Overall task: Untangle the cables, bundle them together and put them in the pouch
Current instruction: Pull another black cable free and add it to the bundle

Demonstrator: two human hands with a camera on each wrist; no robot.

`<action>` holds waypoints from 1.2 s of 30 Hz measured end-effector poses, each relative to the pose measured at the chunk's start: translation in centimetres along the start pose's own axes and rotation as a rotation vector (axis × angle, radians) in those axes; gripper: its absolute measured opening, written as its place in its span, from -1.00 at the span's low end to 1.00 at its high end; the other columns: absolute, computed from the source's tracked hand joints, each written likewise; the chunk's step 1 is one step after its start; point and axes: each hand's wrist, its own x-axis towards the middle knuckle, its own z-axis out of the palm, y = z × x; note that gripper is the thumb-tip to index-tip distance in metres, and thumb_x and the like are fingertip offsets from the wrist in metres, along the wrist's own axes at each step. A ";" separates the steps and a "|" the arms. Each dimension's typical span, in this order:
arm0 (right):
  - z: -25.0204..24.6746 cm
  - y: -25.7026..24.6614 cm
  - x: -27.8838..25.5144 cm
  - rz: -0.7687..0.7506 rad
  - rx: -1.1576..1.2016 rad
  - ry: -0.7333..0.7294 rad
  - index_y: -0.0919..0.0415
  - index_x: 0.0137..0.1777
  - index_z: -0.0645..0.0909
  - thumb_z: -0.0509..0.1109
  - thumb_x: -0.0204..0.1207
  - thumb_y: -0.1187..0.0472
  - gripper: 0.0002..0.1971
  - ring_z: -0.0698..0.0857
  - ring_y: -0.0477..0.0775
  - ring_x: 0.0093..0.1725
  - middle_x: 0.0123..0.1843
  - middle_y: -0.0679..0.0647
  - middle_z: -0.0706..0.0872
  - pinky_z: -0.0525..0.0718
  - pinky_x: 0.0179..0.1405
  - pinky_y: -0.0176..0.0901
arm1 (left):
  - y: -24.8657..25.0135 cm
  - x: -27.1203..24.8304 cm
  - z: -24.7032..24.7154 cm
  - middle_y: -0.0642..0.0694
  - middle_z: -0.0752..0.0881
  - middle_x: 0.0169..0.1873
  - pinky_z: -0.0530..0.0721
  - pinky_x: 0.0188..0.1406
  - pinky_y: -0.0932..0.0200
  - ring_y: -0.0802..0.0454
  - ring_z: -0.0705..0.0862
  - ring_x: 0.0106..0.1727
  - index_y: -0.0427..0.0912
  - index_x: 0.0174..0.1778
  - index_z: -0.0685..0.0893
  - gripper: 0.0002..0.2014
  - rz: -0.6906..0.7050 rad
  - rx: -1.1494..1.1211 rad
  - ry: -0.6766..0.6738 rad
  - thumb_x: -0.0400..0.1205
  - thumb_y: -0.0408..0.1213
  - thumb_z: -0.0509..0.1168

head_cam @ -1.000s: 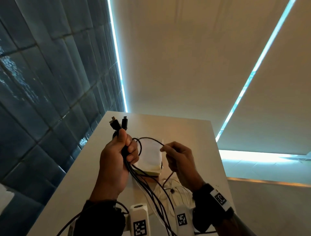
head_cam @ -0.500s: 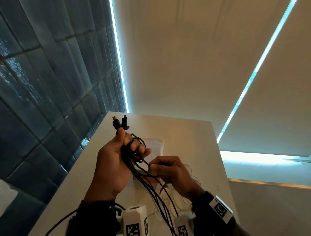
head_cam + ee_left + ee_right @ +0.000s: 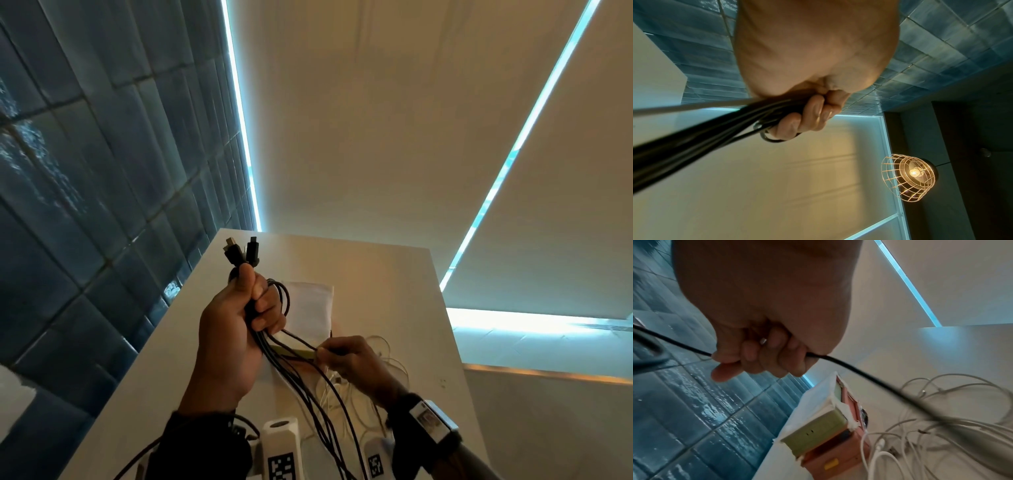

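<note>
left hand (image 3: 236,329) grips black cables (image 3: 298,373) | right hand (image 3: 356,359) pinches one strand

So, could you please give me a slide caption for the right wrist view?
Right hand grips one black cable above white cables beside the pouch.

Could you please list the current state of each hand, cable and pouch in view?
Left hand: grips black cable bundle, plugs up.
Right hand: holds single black cable.
Thin white cables: loose, tangled on white table.
White fabric pouch: lying on table.
</note>
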 end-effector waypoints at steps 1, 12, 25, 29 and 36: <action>-0.2 0.6 0.1 0.008 -0.039 0.015 0.42 -0.17 0.70 0.30 0.63 0.41 -0.81 0.53 -0.34 -0.46 -0.51 -0.21 0.62 0.43 -0.37 -0.56 | 0.1 0.0 -0.1 0.01 0.30 -0.54 0.28 -0.56 0.23 0.14 0.22 -0.57 -0.11 -0.48 0.43 -0.60 0.002 0.003 -0.001 0.65 -0.01 0.10; -2.4 6.6 -0.1 0.120 -0.235 0.157 0.29 -0.28 0.74 0.30 0.62 0.34 -0.73 0.56 -0.32 -0.43 -0.45 -0.06 0.70 0.47 -0.33 -0.49 | 1.5 0.1 -0.8 0.03 0.33 -0.55 0.30 -0.57 0.26 0.15 0.23 -0.58 -0.08 -0.48 0.43 -0.60 0.030 -0.001 -0.014 0.67 -0.01 0.07; -2.2 -5.1 -2.3 -0.266 0.293 0.303 0.28 -0.06 0.75 0.39 0.59 0.20 -0.84 0.19 0.00 -0.56 -0.54 0.02 0.34 0.10 -0.58 -0.13 | -1.6 0.7 0.7 -0.18 0.59 -0.45 0.36 -0.43 0.12 -0.02 0.46 -0.49 -0.18 -0.35 0.38 -0.66 -0.135 0.251 0.053 0.66 -0.04 0.11; -0.5 -8.3 -4.1 -0.450 0.270 0.120 0.41 -0.05 0.69 0.38 0.58 0.32 -0.87 0.48 -0.24 -0.51 -0.44 -0.13 0.63 0.41 -0.51 -0.41 | -2.4 0.6 2.1 -0.26 0.69 -0.38 0.48 -0.37 0.11 -0.04 0.60 -0.42 -0.21 -0.31 0.39 -0.66 -0.240 0.256 -0.007 0.62 -0.01 0.12; -2.1 -4.1 -6.1 -0.246 0.115 0.014 0.26 -0.13 0.73 0.40 0.56 -0.02 -0.69 0.34 0.01 -0.55 -0.46 0.21 0.44 0.30 -0.58 -0.16 | -1.5 0.8 3.1 -0.08 0.44 -0.48 0.42 -0.50 0.24 0.06 0.38 -0.49 -0.16 -0.38 0.36 -0.65 -0.179 -0.027 -0.046 0.65 -0.04 0.10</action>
